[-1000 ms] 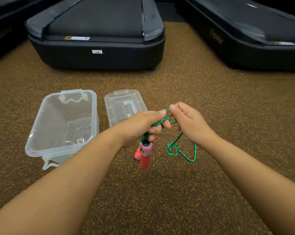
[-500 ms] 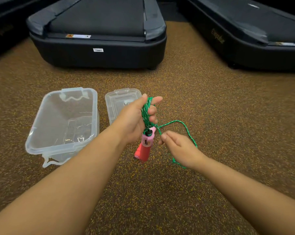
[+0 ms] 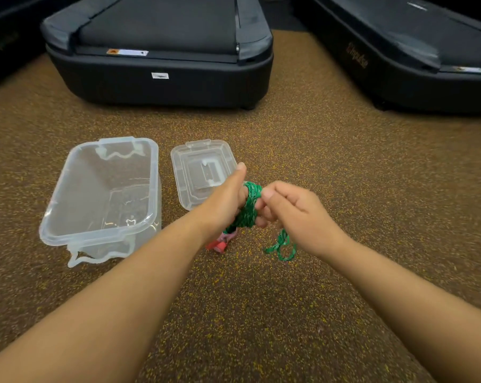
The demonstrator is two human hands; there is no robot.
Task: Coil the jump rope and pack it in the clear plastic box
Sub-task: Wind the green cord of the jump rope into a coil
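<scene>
Jump rope [image 3: 249,207] sits bunched in green turns around your left hand [image 3: 228,200], wound across the palm and fingers, thumb sticking straight up above the bundle. That hand is curled closed over the coil, and the pink-red handles [image 3: 222,242] hang just under it, mostly hidden by your wrist, so you can't see how many are there. Your right hand [image 3: 294,210] is right up against the coil, fingers bent in and pinching the cord at the top of the turns; it's closed on the rope, not spread. Below that hand a short loose tail [image 3: 282,246] of green cord dangles in a small loop over the floor; whether it touches the floor, you can't tell.

Off to your left, the clear plastic box [image 3: 68,194] stands open on the speckled brown floor [image 3: 344,189], tipped a little toward you, nothing inside it. Its lid [image 3: 184,161] lies flat just beside it, between the box and your left hand, partly covered by that hand from this angle. Both forearms reach in from the bottom corners. Beyond all this, a black treadmill [image 3: 162,81] fills the top centre, and a second treadmill [image 3: 399,73] runs along the top right.
</scene>
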